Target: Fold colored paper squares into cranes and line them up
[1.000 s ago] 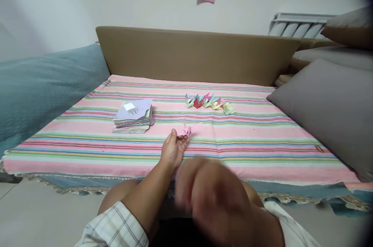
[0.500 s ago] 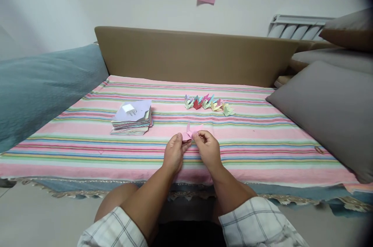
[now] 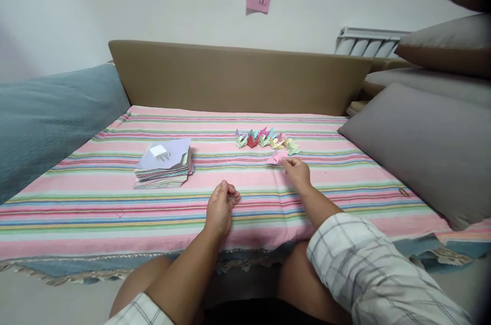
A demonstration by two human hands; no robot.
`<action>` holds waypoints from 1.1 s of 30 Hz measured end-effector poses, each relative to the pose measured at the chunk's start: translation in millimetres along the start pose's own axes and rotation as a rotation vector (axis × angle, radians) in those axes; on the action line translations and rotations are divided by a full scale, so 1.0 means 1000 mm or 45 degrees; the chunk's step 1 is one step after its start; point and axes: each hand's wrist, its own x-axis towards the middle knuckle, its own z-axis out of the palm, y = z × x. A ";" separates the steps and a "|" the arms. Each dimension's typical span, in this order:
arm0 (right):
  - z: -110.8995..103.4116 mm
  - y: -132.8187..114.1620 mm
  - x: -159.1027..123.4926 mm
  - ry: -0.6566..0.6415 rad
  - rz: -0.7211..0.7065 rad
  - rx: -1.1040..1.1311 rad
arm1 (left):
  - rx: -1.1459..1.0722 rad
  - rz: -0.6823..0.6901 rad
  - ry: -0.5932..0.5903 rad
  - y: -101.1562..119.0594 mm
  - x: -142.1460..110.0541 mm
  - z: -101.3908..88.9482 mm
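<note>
A pink paper crane (image 3: 276,157) is pinched by one end in my right hand (image 3: 297,173), just in front of the folded cranes. Those paper cranes (image 3: 264,141), in red, yellow, pale green, blue and other colours, stand close together in two rows. My left hand (image 3: 220,208) hovers nearer to me over the striped cloth, fingers curled in with the thumb against them and nothing seen in them. To its left lies a stack of coloured paper (image 3: 164,176), topped by a white plug adapter (image 3: 158,152).
A striped cloth (image 3: 245,177) covers the seat. Behind it rises a brown backrest (image 3: 230,79). Grey cushions (image 3: 418,146) bound the right side, a blue-covered armrest (image 3: 57,120) the left. A small brown object (image 3: 404,191) lies by the cushion.
My right hand came in, took the pink crane from my left hand and carried it forward and right to the rows. My left hand stayed back, its fingers now curled. The view shifted slightly.
</note>
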 end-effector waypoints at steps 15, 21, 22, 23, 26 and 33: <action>0.028 0.020 0.051 0.054 0.085 -0.081 | 0.034 -0.080 0.013 -0.002 0.001 0.006; 0.026 0.023 0.063 0.106 0.123 -0.153 | 0.038 -0.108 0.009 -0.002 0.001 0.009; 0.026 0.024 0.065 0.101 0.132 -0.157 | 0.042 -0.109 0.005 -0.003 0.001 0.010; 0.027 0.025 0.066 0.095 0.141 -0.159 | 0.047 -0.110 0.003 -0.003 0.002 0.010; 0.030 0.028 0.069 0.074 0.159 -0.147 | 0.064 -0.117 0.010 -0.005 0.002 0.010; 0.032 0.029 0.069 0.042 0.158 -0.113 | 0.078 -0.123 0.026 -0.007 0.002 0.009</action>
